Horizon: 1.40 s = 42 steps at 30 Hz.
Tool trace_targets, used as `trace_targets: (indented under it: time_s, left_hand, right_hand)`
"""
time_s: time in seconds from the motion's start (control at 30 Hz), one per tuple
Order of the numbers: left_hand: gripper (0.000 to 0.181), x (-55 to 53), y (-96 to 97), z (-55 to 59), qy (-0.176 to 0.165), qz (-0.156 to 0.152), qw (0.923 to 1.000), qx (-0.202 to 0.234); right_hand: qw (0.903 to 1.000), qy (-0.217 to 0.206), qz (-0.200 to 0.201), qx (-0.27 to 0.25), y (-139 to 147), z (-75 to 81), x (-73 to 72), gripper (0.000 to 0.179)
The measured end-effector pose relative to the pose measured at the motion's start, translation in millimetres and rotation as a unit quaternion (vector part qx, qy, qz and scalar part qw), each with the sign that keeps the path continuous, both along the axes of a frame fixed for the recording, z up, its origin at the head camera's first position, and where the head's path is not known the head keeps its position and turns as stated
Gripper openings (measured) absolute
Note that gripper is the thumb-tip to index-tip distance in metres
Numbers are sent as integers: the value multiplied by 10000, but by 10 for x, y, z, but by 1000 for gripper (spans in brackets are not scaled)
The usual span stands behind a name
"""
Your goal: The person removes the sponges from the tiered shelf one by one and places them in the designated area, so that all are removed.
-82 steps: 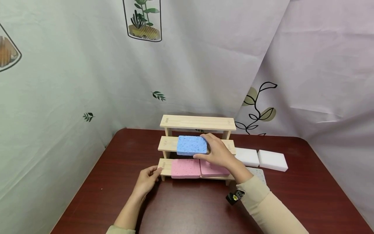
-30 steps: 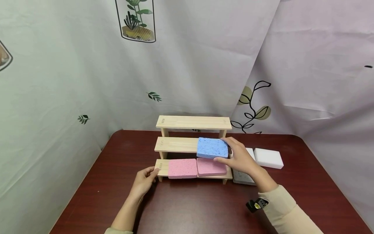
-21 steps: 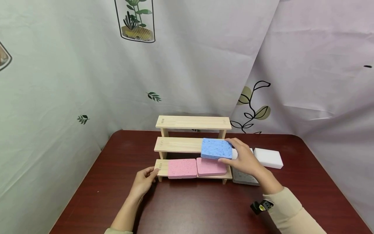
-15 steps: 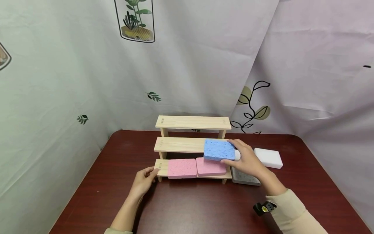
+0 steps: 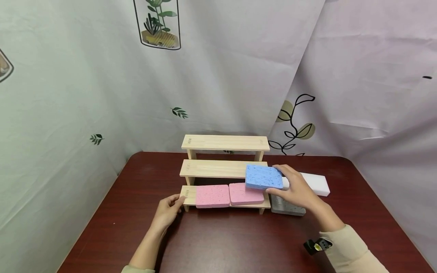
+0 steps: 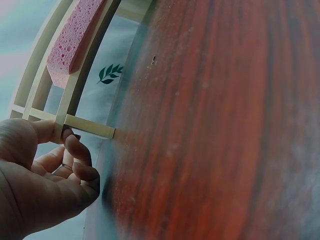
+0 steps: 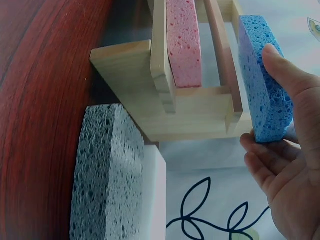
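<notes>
The right hand (image 5: 295, 189) pinches the blue sponge (image 5: 263, 176) between thumb and fingers by its right end; the left hand (image 5: 167, 213) pinches the wooden rack (image 5: 213, 168) at its lowest left edge. The bench (image 5: 218, 242) spreads wide in front. The head view overlaps sponge and rack's right edge; the right wrist view shows a gap between them.

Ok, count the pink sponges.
2: the left pink sponge and the right pink sponge, side by side on the lowest shelf, the latter partly hidden by the blue sponge.
</notes>
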<state>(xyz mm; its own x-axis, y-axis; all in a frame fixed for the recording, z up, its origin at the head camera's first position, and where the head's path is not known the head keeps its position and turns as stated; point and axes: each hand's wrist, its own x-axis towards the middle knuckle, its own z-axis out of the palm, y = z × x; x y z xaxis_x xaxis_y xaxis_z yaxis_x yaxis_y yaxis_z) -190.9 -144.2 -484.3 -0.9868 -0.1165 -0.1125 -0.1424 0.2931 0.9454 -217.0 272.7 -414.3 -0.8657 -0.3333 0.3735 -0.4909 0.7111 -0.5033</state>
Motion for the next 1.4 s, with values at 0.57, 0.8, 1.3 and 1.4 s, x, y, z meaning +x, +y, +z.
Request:
trace_targets:
  time_s: [0.57, 0.8, 1.3, 1.4]
  left_hand:
    - [35, 5, 3, 9, -44, 35, 9999, -100]
    - [33, -9, 4, -4, -108, 68, 9998, -129]
    - [34, -12, 2, 3, -165, 38, 9998, -71]
    - [34, -11, 3, 8, -187, 38, 9998, -52]
  right_hand:
    - [9997, 136, -139, 135, 261, -52, 152, 78]
    - [9989, 275, -267, 283, 409, -77, 216, 77]
    - [9983, 423, -371, 143, 702, -130, 362, 81]
    - [9983, 294, -478, 173, 749, -138, 391, 82]
